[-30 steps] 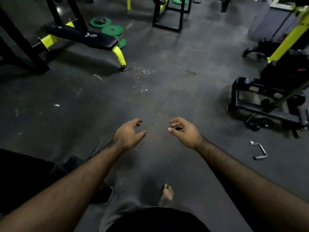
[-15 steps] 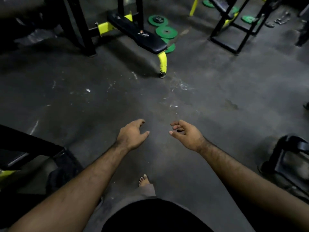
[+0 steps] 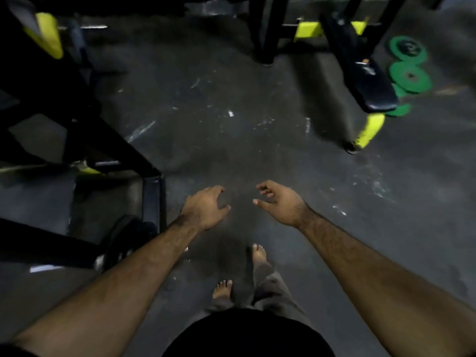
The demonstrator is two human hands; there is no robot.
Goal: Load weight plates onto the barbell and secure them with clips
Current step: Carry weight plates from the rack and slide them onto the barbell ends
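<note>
Several green weight plates (image 3: 410,76) lie flat on the dark floor at the far right, partly hidden behind a black padded bench (image 3: 360,73). My left hand (image 3: 204,208) and my right hand (image 3: 279,203) hang in front of me over bare floor, fingers loosely curled and apart, holding nothing. Both hands are far from the plates. A dark plate or pad (image 3: 123,240) rests near the black frame at my lower left; I cannot tell which it is. No barbell or clips show clearly.
A black and yellow machine frame (image 3: 108,140) stands close on my left. The bench has a yellow front leg (image 3: 368,132), and black rack uprights (image 3: 268,29) stand behind it. My bare feet (image 3: 257,253) are on the grey floor (image 3: 231,124).
The view has swung left: the bench and green plates slid to the right, and the left machine frame came in. My hands kept their empty pose.
</note>
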